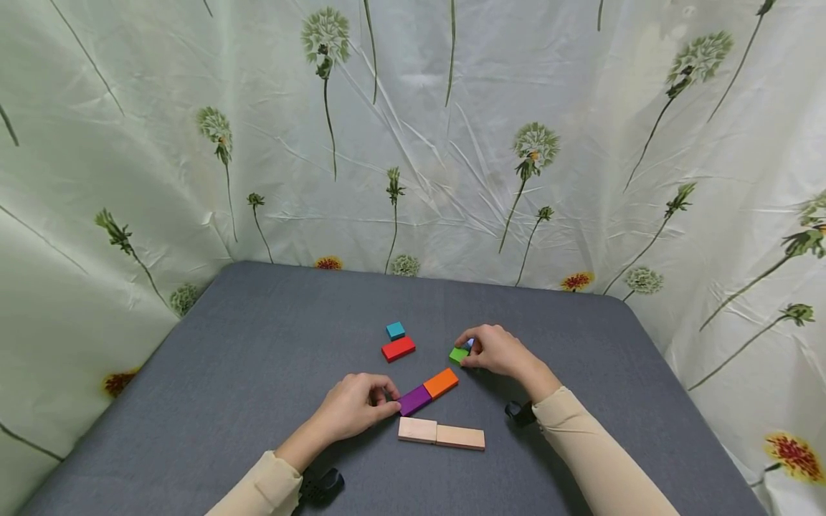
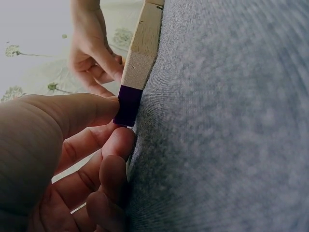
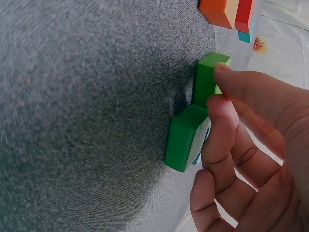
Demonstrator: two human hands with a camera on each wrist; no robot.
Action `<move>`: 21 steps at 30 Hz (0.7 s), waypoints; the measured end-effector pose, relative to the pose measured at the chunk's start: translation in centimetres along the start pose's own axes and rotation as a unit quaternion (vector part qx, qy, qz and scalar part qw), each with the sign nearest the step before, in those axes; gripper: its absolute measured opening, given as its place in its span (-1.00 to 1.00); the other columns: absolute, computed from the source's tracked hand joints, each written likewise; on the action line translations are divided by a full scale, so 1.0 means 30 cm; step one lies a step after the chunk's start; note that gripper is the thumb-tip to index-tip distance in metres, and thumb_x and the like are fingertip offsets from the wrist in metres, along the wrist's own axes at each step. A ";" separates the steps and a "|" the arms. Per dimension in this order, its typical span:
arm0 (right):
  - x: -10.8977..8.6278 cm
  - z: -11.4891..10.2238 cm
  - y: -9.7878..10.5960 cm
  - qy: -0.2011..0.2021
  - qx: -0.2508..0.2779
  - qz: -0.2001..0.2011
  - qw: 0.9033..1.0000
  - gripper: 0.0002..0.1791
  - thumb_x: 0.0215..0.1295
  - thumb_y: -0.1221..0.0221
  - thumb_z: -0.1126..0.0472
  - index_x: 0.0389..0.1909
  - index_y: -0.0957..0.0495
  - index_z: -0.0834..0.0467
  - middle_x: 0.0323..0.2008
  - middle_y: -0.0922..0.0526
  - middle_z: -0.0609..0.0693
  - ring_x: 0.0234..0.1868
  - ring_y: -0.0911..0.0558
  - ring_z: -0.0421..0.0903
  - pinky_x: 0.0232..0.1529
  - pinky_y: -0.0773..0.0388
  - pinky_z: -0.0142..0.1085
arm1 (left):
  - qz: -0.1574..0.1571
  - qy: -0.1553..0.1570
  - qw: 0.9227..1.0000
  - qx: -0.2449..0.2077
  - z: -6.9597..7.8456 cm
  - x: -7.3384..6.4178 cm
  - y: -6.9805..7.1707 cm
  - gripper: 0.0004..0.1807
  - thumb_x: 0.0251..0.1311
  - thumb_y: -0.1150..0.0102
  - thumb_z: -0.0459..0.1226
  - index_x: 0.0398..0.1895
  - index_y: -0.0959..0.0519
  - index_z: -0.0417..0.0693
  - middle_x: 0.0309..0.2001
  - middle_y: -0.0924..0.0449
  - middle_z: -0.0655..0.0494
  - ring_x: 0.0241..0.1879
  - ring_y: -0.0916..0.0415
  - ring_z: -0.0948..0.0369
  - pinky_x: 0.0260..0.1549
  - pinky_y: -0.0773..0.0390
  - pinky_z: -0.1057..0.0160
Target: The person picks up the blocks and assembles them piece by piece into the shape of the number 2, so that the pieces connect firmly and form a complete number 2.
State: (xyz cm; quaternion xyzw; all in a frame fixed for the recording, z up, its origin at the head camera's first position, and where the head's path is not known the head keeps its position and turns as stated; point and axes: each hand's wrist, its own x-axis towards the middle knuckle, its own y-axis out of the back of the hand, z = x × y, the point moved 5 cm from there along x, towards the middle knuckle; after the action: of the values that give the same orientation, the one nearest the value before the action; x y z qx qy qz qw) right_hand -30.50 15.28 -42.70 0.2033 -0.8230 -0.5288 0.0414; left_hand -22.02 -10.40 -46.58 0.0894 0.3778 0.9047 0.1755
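The left grip [image 1: 353,405] is nearly closed, thumb and finger pinching the end of a purple block [image 1: 415,400]; an orange block [image 1: 441,383] adjoins it, away from that grip. Two plain wooden blocks [image 1: 418,430] lie just right of the left grip. The right grip [image 1: 495,351] pinches a light green block [image 3: 204,79], a dark green block [image 3: 181,140] just beside. Left of the right grip lie red [image 1: 398,349] and teal blocks [image 1: 396,330].

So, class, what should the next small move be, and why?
Perhaps the right hand should ease the light green block toward the free end of the orange block. That lies end to end with the purple block, whose other end the left hand holds, and a gap separates light green from orange.
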 end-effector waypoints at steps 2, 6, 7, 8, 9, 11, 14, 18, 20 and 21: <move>0.000 0.000 0.001 0.002 0.001 -0.008 1.000 -0.70 0.36 -0.46 0.21 0.08 -0.77 0.07 -0.47 -0.62 -0.11 -0.49 -0.50 -0.20 -0.40 -0.37 -0.32 | 0.000 0.000 1.000 0.001 0.000 0.000 0.000 -0.94 0.31 -0.48 -0.15 -0.25 -0.75 0.20 -0.52 -0.50 0.37 -0.57 -0.33 0.41 -0.55 -0.27 0.37; -0.003 -0.004 0.001 0.008 0.003 -0.019 1.000 -0.70 0.36 -0.45 0.22 0.09 -0.77 0.07 -0.46 -0.61 -0.09 -0.46 -0.49 -0.19 -0.40 -0.37 -0.32 | 0.000 -0.001 1.000 0.001 0.001 -0.001 0.001 -0.94 0.31 -0.48 -0.16 -0.25 -0.75 0.20 -0.52 -0.50 0.37 -0.56 -0.33 0.41 -0.55 -0.26 0.37; -0.003 -0.004 0.001 0.009 0.005 -0.021 1.000 -0.70 0.36 -0.45 0.23 0.10 -0.77 0.07 -0.46 -0.61 -0.09 -0.46 -0.49 -0.18 -0.40 -0.37 -0.32 | 0.000 -0.001 1.000 0.001 0.001 -0.001 0.001 -0.94 0.31 -0.48 -0.16 -0.25 -0.75 0.20 -0.52 -0.50 0.37 -0.56 -0.33 0.41 -0.55 -0.27 0.37; -0.004 -0.005 0.001 0.011 0.007 -0.023 1.000 -0.69 0.36 -0.45 0.24 0.10 -0.77 0.07 -0.45 -0.61 -0.09 -0.46 -0.49 -0.19 -0.40 -0.38 -0.33 | 0.000 -0.002 1.000 0.000 0.001 -0.001 0.001 -0.94 0.31 -0.48 -0.16 -0.25 -0.75 0.20 -0.52 -0.50 0.37 -0.56 -0.33 0.41 -0.55 -0.27 0.37; -0.004 -0.005 0.001 0.012 0.008 -0.025 1.000 -0.69 0.36 -0.45 0.24 0.10 -0.77 0.07 -0.45 -0.62 -0.09 -0.45 -0.49 -0.19 -0.40 -0.38 -0.33 | 0.000 -0.002 1.000 0.000 0.001 -0.001 0.001 -0.94 0.31 -0.48 -0.16 -0.25 -0.75 0.20 -0.52 -0.51 0.37 -0.56 -0.33 0.42 -0.55 -0.27 0.37; -0.006 -0.006 0.000 0.016 0.011 -0.029 0.999 -0.69 0.36 -0.45 0.25 0.10 -0.77 0.08 -0.45 -0.62 -0.09 -0.45 -0.49 -0.19 -0.40 -0.38 -0.33 | 0.000 -0.003 1.000 0.000 0.001 -0.001 0.001 -0.94 0.31 -0.48 -0.16 -0.24 -0.75 0.20 -0.52 -0.51 0.37 -0.56 -0.33 0.42 -0.54 -0.27 0.37; -0.008 -0.008 0.001 0.022 0.015 -0.033 0.999 -0.69 0.36 -0.44 0.27 0.10 -0.77 0.09 -0.45 -0.62 -0.09 -0.46 -0.48 -0.20 -0.41 -0.38 -0.35 | 0.001 -0.004 1.000 0.001 0.000 -0.001 0.001 -0.94 0.30 -0.48 -0.15 -0.24 -0.75 0.20 -0.52 -0.51 0.38 -0.56 -0.33 0.42 -0.54 -0.28 0.37; -0.010 -0.010 0.001 0.030 0.019 -0.038 0.999 -0.70 0.36 -0.44 0.28 0.10 -0.77 0.10 -0.46 -0.62 -0.09 -0.47 -0.47 -0.21 -0.41 -0.38 -0.36 | 0.002 -0.003 1.000 0.001 0.000 -0.001 0.002 -0.94 0.31 -0.48 -0.15 -0.24 -0.75 0.21 -0.52 -0.51 0.38 -0.56 -0.33 0.42 -0.53 -0.27 0.37; -0.011 -0.011 0.001 0.036 0.022 -0.041 0.998 -0.70 0.36 -0.44 0.28 0.10 -0.77 0.10 -0.46 -0.62 -0.10 -0.47 -0.47 -0.22 -0.41 -0.38 -0.36 | 0.002 -0.003 1.000 0.001 0.001 -0.002 0.002 -0.94 0.31 -0.48 -0.15 -0.25 -0.75 0.21 -0.51 -0.50 0.38 -0.56 -0.33 0.42 -0.53 -0.27 0.37; -0.012 -0.012 0.001 0.038 0.023 -0.042 0.998 -0.70 0.36 -0.44 0.28 0.09 -0.77 0.11 -0.46 -0.62 -0.10 -0.47 -0.47 -0.22 -0.41 -0.37 -0.37 | 0.002 -0.003 1.000 0.001 0.001 -0.002 0.002 -0.94 0.31 -0.48 -0.15 -0.25 -0.75 0.21 -0.51 -0.50 0.38 -0.56 -0.33 0.42 -0.53 -0.27 0.37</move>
State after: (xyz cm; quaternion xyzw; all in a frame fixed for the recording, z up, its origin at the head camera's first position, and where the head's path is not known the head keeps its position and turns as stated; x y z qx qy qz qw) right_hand -30.08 15.12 -42.48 0.2586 -0.8232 -0.5033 0.0457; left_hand -21.98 -10.45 -46.52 0.0931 0.3784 0.9043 0.1744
